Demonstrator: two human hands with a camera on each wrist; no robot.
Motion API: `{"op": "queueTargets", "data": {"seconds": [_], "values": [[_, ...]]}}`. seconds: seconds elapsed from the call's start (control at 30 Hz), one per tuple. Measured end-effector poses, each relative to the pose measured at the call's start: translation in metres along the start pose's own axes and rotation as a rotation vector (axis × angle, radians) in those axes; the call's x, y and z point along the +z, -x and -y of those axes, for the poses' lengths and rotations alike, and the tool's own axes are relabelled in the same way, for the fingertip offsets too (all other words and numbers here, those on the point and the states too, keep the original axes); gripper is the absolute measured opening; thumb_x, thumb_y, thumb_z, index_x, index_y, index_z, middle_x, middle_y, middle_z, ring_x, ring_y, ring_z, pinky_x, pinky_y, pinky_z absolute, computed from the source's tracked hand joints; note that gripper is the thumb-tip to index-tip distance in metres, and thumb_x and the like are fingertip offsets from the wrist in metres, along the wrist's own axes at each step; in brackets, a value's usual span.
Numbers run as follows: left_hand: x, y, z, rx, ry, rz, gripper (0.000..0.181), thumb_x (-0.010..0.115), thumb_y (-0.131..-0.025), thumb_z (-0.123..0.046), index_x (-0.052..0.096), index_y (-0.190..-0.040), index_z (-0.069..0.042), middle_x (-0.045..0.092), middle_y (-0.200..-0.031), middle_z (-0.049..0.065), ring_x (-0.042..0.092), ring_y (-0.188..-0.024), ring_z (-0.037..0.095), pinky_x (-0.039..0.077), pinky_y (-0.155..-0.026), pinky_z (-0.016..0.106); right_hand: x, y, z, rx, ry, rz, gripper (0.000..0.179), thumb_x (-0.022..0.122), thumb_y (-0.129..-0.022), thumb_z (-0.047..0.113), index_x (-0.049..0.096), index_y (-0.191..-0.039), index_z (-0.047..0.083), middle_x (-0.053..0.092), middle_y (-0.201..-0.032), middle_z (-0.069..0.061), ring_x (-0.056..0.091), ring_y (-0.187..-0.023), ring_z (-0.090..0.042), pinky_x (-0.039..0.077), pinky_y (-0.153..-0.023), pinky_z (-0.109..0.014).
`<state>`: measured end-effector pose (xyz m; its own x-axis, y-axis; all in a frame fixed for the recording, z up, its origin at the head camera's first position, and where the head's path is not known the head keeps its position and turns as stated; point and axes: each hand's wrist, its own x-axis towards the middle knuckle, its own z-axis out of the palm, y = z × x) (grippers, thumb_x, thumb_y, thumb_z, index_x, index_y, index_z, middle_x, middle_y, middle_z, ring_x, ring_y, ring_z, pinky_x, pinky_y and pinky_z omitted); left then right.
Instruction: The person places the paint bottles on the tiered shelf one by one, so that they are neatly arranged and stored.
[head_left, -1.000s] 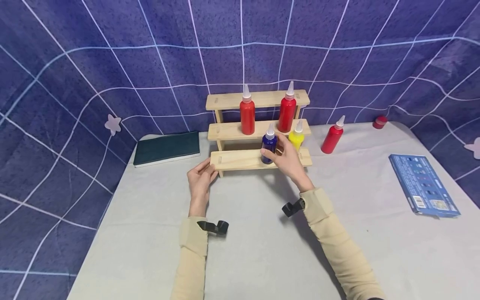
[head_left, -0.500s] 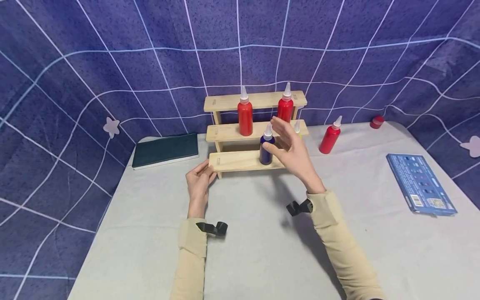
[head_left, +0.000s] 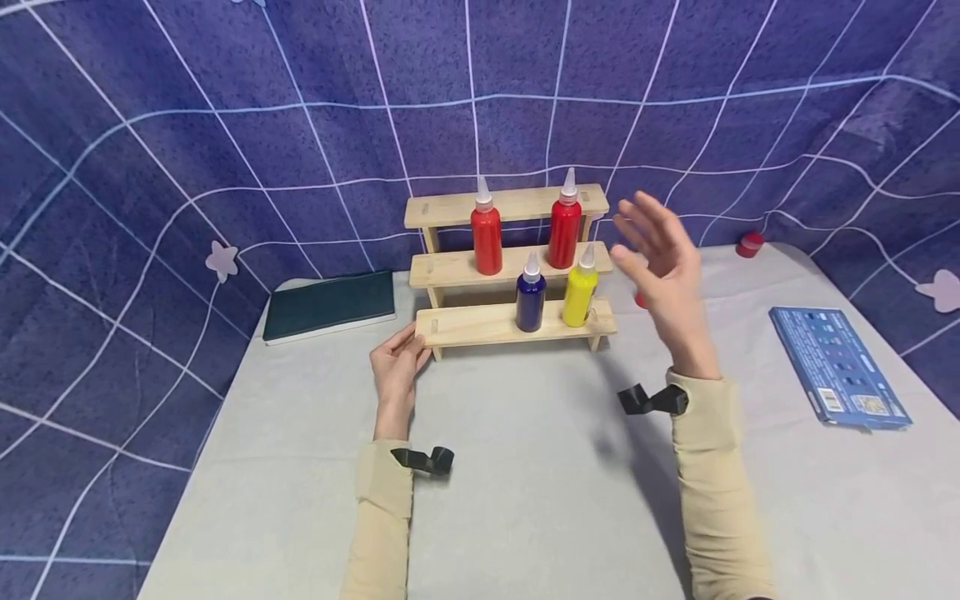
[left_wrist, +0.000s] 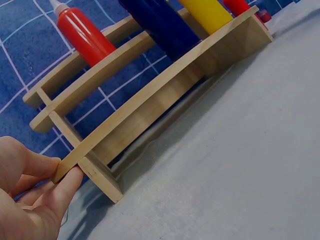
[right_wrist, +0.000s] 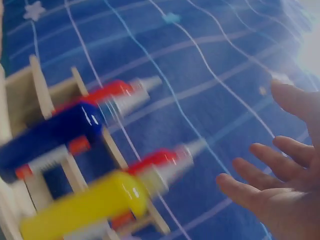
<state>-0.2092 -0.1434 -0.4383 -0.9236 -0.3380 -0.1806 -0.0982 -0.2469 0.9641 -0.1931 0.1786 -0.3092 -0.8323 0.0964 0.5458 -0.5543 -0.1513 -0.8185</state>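
A three-tier wooden stand (head_left: 480,325) is set near the back of the table. My left hand (head_left: 394,371) pinches the left end of its lowest shelf, thumb and fingers on either face in the left wrist view. Upright on that shelf are a dark blue squeeze bottle (head_left: 530,304) and a yellow squeeze bottle (head_left: 579,298), both with white nozzle tips. Two red squeeze bottles stand on the middle shelf, one left (head_left: 487,242) and one right (head_left: 564,235). To the right of the stand, my right hand (head_left: 663,262) is raised with fingers spread, holding nothing.
Another red bottle (head_left: 640,300) is almost wholly hidden behind my right hand. A dark green book (head_left: 330,304) lies left of the stand. At the right are a flat blue box (head_left: 840,367) and a small red cap (head_left: 749,244). A blue curtain (head_left: 300,150) hangs behind.
My right hand has let go of the dark blue bottle and moved up and right, uncovering the yellow bottle and covering the red one beyond the stand. The left hand keeps its pinch.
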Motion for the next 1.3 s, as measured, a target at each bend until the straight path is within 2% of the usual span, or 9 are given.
{"op": "queueTargets", "data": {"seconds": [0.13,0.23,0.33,0.47,0.63,0.83,1.03,1.2,1.3], "values": [[0.0,0.0,0.001,0.003,-0.015,-0.006,0.038,0.059,-0.093,0.004,0.058,-0.131,0.004,0.058,-0.126,0.023,0.062,-0.112,0.028,0.058,-0.086,0.024,-0.025,-0.007,-0.008,-0.002,-0.04,-0.136,0.056,0.065,-0.086,-0.01,0.05,-0.139,0.001,0.054,-0.137,-0.021,0.056,-0.123,-0.026,0.048,-0.106,-0.028],[-0.001,-0.001,0.002,0.003,-0.021,-0.007,0.038,0.059,-0.093,0.004,0.058,-0.131,0.003,0.059,-0.125,0.022,0.062,-0.111,0.028,0.058,-0.085,0.023,-0.04,-0.011,-0.015,0.045,-0.08,-0.239,0.055,0.067,-0.085,-0.01,0.054,-0.136,0.005,0.057,-0.133,-0.018,0.057,-0.121,-0.025,0.053,-0.098,-0.025],[-0.002,-0.003,0.004,-0.001,-0.018,-0.01,0.039,0.059,-0.093,0.003,0.058,-0.131,0.003,0.058,-0.126,0.022,0.062,-0.112,0.028,0.058,-0.085,0.021,-0.054,-0.013,-0.023,0.093,-0.084,-0.321,0.057,0.069,-0.083,-0.009,0.054,-0.135,0.006,0.06,-0.13,-0.013,0.056,-0.12,-0.025,0.053,-0.097,-0.024],[-0.003,-0.003,0.005,-0.007,-0.02,-0.018,0.039,0.06,-0.093,0.003,0.058,-0.132,0.003,0.058,-0.127,0.022,0.061,-0.113,0.028,0.058,-0.084,0.02,-0.07,-0.014,-0.042,0.141,0.018,-0.401,0.061,0.071,-0.082,-0.006,0.051,-0.138,0.006,0.056,-0.133,-0.013,0.054,-0.122,-0.024,0.044,-0.11,-0.03],[-0.003,-0.004,0.006,-0.004,-0.023,-0.023,0.038,0.06,-0.093,0.004,0.058,-0.131,0.004,0.059,-0.126,0.023,0.063,-0.11,0.026,0.058,-0.083,0.021,-0.087,-0.014,-0.069,0.222,0.122,-0.486,0.067,0.073,-0.081,-0.004,0.045,-0.142,0.001,0.051,-0.14,-0.018,0.051,-0.126,-0.024,0.039,-0.115,-0.033],[-0.002,-0.005,0.006,-0.002,-0.032,-0.028,0.037,0.06,-0.092,0.005,0.06,-0.129,0.003,0.06,-0.124,0.023,0.067,-0.099,0.017,0.058,-0.082,0.021,-0.097,-0.015,-0.097,0.335,0.196,-0.48,0.071,0.071,-0.082,-0.003,0.04,-0.146,0.002,0.045,-0.145,-0.021,0.046,-0.131,-0.025,0.037,-0.115,-0.025],[0.0,-0.003,0.005,-0.003,-0.042,-0.023,0.038,0.06,-0.093,0.004,0.059,-0.131,0.003,0.06,-0.125,0.023,0.066,-0.103,0.02,0.058,-0.083,0.021,-0.104,-0.012,-0.112,0.421,0.252,-0.425,0.072,0.068,-0.085,-0.001,0.035,-0.149,0.001,0.041,-0.149,-0.023,0.044,-0.133,-0.028,0.035,-0.117,-0.031],[0.0,-0.002,0.004,0.004,-0.042,-0.022,0.038,0.06,-0.092,0.004,0.058,-0.131,0.003,0.061,-0.125,0.022,0.064,-0.109,0.025,0.058,-0.083,0.021,-0.106,-0.011,-0.12,0.436,0.299,-0.388,0.072,0.069,-0.086,0.0,0.034,-0.149,0.0,0.042,-0.149,-0.021,0.044,-0.133,-0.028,0.035,-0.117,-0.031],[0.0,-0.001,0.004,0.007,-0.041,-0.021,0.038,0.06,-0.093,0.004,0.058,-0.131,0.003,0.06,-0.126,0.022,0.065,-0.108,0.024,0.058,-0.083,0.021,-0.105,-0.01,-0.123,0.428,0.365,-0.356,0.071,0.07,-0.087,0.003,0.035,-0.149,0.001,0.045,-0.147,-0.02,0.046,-0.132,-0.029,0.037,-0.116,-0.031]]}}
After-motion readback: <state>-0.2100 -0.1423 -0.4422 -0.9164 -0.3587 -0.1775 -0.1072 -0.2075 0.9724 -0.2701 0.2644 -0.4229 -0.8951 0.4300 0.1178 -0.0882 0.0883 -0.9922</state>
